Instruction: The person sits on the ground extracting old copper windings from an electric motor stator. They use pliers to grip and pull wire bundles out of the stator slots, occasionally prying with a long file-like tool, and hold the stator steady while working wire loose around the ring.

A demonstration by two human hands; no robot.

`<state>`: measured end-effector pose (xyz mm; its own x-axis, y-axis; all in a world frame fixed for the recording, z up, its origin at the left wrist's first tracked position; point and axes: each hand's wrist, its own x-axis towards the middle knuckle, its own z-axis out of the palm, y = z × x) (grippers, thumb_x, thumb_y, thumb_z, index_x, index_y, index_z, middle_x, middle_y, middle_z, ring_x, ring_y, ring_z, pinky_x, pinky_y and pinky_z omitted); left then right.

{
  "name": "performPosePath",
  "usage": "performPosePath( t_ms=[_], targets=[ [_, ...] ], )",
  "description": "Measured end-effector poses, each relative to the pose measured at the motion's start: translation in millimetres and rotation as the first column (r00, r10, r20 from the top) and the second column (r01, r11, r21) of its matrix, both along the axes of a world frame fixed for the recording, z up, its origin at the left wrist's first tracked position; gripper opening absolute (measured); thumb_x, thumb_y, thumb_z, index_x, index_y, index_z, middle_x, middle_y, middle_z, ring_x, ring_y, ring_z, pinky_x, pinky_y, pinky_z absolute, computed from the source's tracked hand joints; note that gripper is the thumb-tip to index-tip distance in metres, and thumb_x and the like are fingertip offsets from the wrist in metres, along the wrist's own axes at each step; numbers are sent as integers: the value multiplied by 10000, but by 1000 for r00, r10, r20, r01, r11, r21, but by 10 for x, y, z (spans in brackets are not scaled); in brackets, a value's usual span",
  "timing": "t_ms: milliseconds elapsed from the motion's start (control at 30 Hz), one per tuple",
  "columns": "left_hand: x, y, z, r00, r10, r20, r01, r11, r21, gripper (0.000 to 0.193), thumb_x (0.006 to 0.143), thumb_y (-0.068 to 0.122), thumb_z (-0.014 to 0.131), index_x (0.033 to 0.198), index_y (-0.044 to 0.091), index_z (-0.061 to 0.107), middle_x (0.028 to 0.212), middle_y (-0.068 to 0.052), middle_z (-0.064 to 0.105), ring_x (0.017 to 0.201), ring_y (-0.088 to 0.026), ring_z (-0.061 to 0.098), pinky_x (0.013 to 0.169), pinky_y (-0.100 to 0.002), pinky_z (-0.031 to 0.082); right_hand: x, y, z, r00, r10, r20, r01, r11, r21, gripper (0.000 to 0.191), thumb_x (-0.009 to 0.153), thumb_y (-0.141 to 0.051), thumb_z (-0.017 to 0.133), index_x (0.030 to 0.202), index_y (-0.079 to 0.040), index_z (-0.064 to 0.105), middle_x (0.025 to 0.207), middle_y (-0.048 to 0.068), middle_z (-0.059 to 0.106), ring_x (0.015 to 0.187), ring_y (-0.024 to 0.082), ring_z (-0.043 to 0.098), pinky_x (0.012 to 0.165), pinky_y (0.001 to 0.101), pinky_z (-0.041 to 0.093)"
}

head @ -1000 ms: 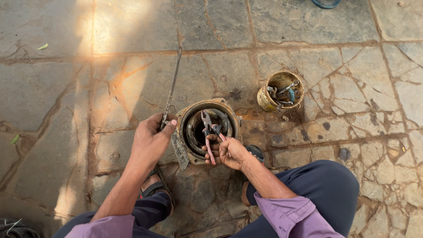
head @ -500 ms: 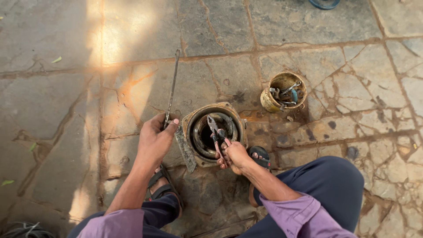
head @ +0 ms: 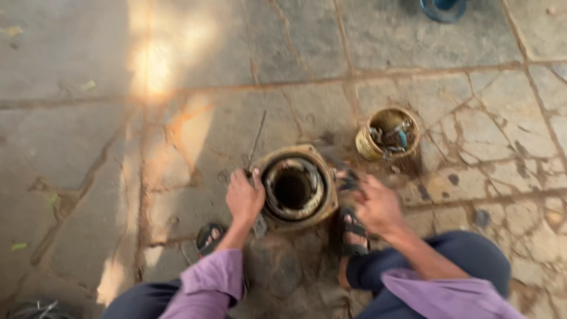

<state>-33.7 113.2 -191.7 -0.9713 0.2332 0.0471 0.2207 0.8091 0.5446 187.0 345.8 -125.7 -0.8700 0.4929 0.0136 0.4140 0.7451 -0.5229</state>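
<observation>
left hand (head: 244, 198) grips thin rod (head: 256, 140) beside motor housing (head: 295, 188); right hand (head: 377, 204) blurred (grasp unclear); tin (head: 387, 134) near.

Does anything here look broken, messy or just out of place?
The stone floor is badly cracked, with dark stains around the round metal housing between the hands. The left hand grips its rim beside a thin rod. The small tin is crammed with jumbled bits. The right hand is blurred, so what it holds is unclear.
</observation>
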Motion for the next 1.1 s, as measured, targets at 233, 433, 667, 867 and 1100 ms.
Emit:
performPosePath(
  t_ms=[233,433,667,867,1100],
  targets=[
    [166,-72,-104,997,6,-79,4,991,135,293,1016,322,561,1105,101,731,1094,-148,721,954,-386,690,792,-496,553,-30,414,-182,898,-192,395,408,698,-589,351,823,-24,572,1120,-21,759,947,205,784,724,232,730,586,324,521],
    [-105,-507,573,964,-192,184,234,942,-241,277,959,398,612,1183,339,764,968,-110,763,860,-347,733,768,-467,577,-300,78,-274,899,-237,369,421,235,-876,668,688,84,507,1279,-176,678,955,37,639,752,167,649,654,304,594],
    [-287,-749,1068,916,-242,321,360,848,-388,273,953,386,632,1196,393,757,963,-88,780,884,-328,743,804,-454,587,-787,-219,-387,824,-385,416,502,837,-218,268,1016,-352,612,1064,-117,732,941,102,704,882,283,672,837,480,532],
    [-373,-686,992,908,-247,340,377,834,-403,273,927,350,656,1174,368,772,986,-92,780,939,-335,735,842,-454,582,-1025,-607,-546,748,-663,-34,658,747,-93,225,945,-297,652,1122,-171,711,1054,150,622,980,398,623,817,551,486],
    [-642,-744,541,830,-189,524,383,877,-290,254,900,356,711,1114,267,814,931,-93,756,896,-316,725,780,-468,574,-1015,-686,-652,692,-710,-128,696,704,-143,160,984,-251,692,1063,-111,686,1104,123,624,1023,360,631,877,503,489]
  ],
)
